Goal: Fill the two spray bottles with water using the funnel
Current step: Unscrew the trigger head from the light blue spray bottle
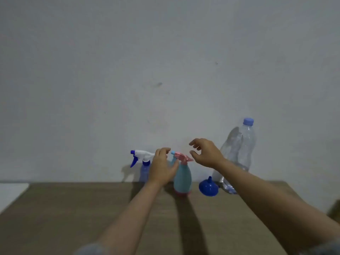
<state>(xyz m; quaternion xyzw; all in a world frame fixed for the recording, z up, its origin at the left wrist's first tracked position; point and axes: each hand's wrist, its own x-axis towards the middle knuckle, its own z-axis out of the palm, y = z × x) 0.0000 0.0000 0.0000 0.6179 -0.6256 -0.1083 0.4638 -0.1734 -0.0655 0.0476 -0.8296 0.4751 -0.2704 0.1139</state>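
Note:
Two spray bottles stand at the far edge of the brown table (73,218), against the wall. The left spray bottle (144,172) is clear blue with a white and blue trigger head. The teal spray bottle (183,178) has a pink trigger head and a pink base. My left hand (161,167) hovers between them with relaxed fingers, just left of the teal bottle and holding nothing. My right hand (206,153) hangs above and right of the pink head, its fingers loosely curled and empty. A blue funnel (208,187) lies mouth-down beside a large clear water bottle (237,155) with a blue cap.
A pale wall rises directly behind the objects. The table's left edge runs diagonally at the lower left, with a white surface (11,192) beyond it. Another brown corner (334,208) shows at the right edge.

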